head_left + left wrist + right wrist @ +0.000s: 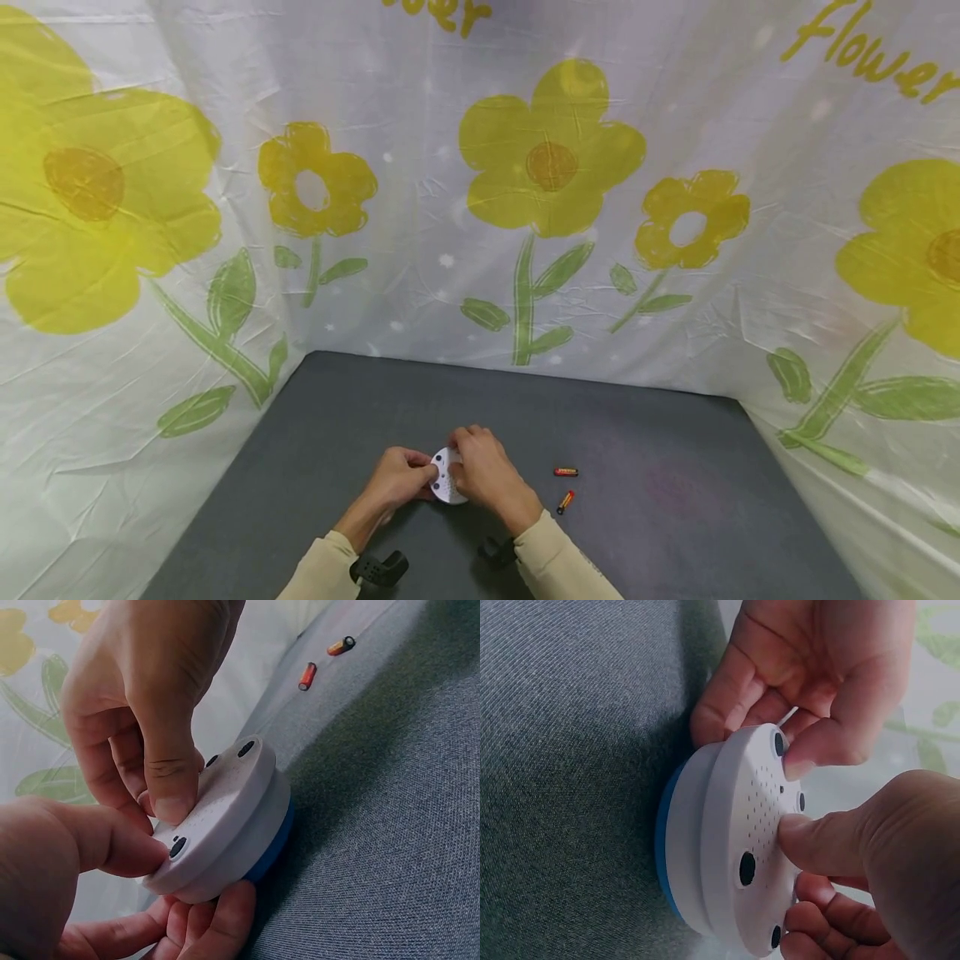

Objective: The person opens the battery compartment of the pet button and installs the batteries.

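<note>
Head view shows both hands, left hand (401, 477) and right hand (483, 471), pinching a round white gadget (446, 487) tilted on edge on the grey table (675, 500), where thumb pressure could make it slip toward the two batteries (566, 472).

white-and-blue disc (447, 487) | red-yellow batteries (566, 472) | grey table (675, 500) | yellow-flowered sheet (551, 167)

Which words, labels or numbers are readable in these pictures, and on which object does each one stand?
"flower": yellow writing on the backdrop sheet, top right.
"wer": cut-off end of a word at the top edge of the same sheet.
Batteries: print on the wraps too small to read.
Round white device, held by the left hand and right hand: no text.
</note>
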Demonstrator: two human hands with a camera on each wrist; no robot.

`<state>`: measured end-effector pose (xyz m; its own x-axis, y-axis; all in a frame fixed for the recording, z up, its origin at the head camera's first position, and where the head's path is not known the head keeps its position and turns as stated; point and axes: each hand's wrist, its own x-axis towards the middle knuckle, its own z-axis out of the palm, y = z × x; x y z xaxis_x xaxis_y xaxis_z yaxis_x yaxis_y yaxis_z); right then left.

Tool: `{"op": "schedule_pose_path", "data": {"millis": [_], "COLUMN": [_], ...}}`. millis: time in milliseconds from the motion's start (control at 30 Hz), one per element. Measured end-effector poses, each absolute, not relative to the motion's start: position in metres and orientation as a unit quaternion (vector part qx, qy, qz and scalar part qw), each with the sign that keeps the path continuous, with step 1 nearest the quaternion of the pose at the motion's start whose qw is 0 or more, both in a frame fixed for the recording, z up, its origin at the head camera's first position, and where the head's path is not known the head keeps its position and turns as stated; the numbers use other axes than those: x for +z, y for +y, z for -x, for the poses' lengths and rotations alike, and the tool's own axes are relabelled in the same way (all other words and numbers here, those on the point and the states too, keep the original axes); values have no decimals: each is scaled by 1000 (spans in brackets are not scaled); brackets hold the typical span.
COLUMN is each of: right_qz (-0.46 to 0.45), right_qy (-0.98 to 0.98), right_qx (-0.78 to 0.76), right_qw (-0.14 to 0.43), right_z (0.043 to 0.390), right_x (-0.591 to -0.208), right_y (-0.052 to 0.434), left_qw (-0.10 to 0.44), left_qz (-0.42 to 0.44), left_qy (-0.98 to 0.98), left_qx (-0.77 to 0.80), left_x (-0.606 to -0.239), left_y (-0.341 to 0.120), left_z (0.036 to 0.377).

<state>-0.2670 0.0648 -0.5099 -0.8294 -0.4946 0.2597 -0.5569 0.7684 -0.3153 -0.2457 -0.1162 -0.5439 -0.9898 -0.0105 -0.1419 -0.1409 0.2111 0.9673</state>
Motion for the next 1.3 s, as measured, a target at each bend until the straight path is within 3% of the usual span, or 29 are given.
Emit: {"op": "schedule_pose_path", "data": {"millis": [533,733,1000,1300], "right_qz": [-273,-292,-251,-196], "right_qy": [-923,-904,-909,-939], "right_qx": [230,276,281,251], "right_qw": [146,147,177,127], "right_z": [262,272,294,303], "right_x": [-521,-510,-470,-442], "right_y": [64,76,128,217], "left_qw": [48,46,54,54], "left_qz": [50,55,63,61], "left_qy": [780,779,772,773], "left_qx": [622,623,631,630], "left_x": [-542,-540,-543,-543], "left_y": [-116,-115,-115,-115], "left_z": [242,242,246,246]}}
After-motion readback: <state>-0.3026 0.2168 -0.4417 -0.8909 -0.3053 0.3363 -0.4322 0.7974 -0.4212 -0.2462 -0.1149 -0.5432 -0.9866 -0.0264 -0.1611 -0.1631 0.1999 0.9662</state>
